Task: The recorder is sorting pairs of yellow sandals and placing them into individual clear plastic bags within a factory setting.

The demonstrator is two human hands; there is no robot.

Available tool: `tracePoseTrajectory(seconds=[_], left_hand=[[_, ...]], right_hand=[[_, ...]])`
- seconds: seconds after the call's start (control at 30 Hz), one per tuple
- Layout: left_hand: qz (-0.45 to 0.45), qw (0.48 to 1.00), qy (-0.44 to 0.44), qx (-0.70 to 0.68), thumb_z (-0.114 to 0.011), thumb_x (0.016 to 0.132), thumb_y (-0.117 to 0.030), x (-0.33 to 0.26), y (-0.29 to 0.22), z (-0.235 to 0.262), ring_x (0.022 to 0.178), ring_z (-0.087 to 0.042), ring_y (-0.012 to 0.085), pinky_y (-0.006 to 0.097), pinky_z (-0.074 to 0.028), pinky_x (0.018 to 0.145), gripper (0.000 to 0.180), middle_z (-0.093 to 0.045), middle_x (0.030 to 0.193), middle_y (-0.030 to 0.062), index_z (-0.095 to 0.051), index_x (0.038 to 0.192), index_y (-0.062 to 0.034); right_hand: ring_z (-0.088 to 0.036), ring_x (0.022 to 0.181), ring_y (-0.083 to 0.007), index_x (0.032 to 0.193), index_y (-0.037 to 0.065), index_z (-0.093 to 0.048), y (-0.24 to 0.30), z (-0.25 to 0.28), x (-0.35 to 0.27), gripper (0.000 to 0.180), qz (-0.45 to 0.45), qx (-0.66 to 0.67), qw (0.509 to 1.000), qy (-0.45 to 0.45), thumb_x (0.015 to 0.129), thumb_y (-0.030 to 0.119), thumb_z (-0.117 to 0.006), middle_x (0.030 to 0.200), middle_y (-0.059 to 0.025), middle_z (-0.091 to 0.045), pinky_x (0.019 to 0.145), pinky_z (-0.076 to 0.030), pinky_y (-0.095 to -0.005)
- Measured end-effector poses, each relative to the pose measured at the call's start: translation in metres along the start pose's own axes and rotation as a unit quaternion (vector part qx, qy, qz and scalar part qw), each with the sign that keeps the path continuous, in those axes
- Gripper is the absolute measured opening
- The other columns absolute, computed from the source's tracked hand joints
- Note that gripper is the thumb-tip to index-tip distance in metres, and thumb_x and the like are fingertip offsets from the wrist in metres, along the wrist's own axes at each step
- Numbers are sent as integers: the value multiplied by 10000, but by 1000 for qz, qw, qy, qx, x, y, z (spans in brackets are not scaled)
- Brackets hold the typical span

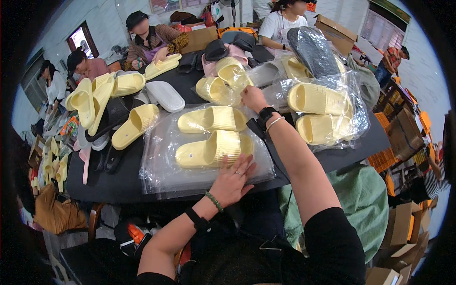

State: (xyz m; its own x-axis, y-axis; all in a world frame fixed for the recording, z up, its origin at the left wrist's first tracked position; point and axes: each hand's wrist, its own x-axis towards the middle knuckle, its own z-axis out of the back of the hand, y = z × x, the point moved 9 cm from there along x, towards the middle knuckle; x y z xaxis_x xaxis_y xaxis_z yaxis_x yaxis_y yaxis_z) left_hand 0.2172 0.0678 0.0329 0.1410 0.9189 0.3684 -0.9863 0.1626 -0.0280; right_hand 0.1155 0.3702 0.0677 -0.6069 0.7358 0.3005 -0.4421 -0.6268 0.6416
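Observation:
A pair of pale yellow slippers (212,120) lies side by side in a clear plastic bag (159,173) on the black table in front of me. My left hand (232,183) rests open on the bag, its spread fingers touching the heel-side end of the nearer slipper's strap. Beyond the bag's far right corner, my right hand (254,98) is closed, fingers curled in among clear plastic. What it grips, if anything, is hidden. Just past it sit more yellow slippers (231,71) with plastic around them. To its right lies another bagged yellow pair (319,99).
Loose yellow slippers (135,126) and a grey slipper (165,96) are heaped on the left of the black table (114,183). A bagged dark grey slipper (313,50) tops the right pile. Green cloth (358,204) hangs below the right edge. Co-workers (149,42) are across the table.

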Motion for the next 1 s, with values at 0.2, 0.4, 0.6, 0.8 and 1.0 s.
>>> tracePoseTrajectory(seconds=[0.2, 0.4, 0.6, 0.8, 1.0], left_hand=[[83, 991, -93, 39, -634, 861, -391, -30, 34, 76, 1444, -190, 393, 622, -50, 1146, 673, -309, 1525, 178, -428, 1428, -94], [341, 887, -296, 99, -595, 906, -359, -107, 185, 147, 1229, -429, 385, 511, -314, 1039, 563, -439, 1367, 240, -479, 1344, -27], [601, 623, -105, -490, -501, 977, -477, -180, 283, 77, 792, -601, 207, 326, -494, 733, 526, -637, 949, 129, -536, 1200, -3], [400, 521, -167, -735, -507, 1007, -259, -118, 259, 106, 723, -596, 119, 241, -490, 633, 319, -632, 854, 52, -529, 1240, -43], [187, 687, -173, -680, -555, 973, -113, -40, 224, 185, 799, -629, 119, 257, -543, 709, 461, -645, 967, 75, -425, 1411, -47]], right_hand=[[-543, 1112, -439, 1198, -36, -493, 103, 44, -65, 426, 223, -8, 972, -78, 885, 216, -633, 1214, -286, -556, 934, -461, -447], [-342, 1354, -421, 1400, -99, -298, 72, 16, -138, 651, 210, 57, 974, 66, 989, 366, -498, 1420, -323, -366, 1125, -292, -419], [-195, 1429, -437, 1451, -132, -170, 22, -36, -149, 756, 142, -1, 983, 118, 1011, 446, -378, 1503, -341, -229, 1178, -180, -437], [-201, 1435, -416, 1465, -116, -160, 22, -37, -150, 748, 114, -5, 987, 110, 1018, 455, -339, 1511, -323, -235, 1178, -183, -423], [-215, 1428, -424, 1459, -119, -179, 14, -31, -151, 739, 115, 14, 990, 85, 1018, 453, -336, 1502, -328, -250, 1173, -192, -424]])
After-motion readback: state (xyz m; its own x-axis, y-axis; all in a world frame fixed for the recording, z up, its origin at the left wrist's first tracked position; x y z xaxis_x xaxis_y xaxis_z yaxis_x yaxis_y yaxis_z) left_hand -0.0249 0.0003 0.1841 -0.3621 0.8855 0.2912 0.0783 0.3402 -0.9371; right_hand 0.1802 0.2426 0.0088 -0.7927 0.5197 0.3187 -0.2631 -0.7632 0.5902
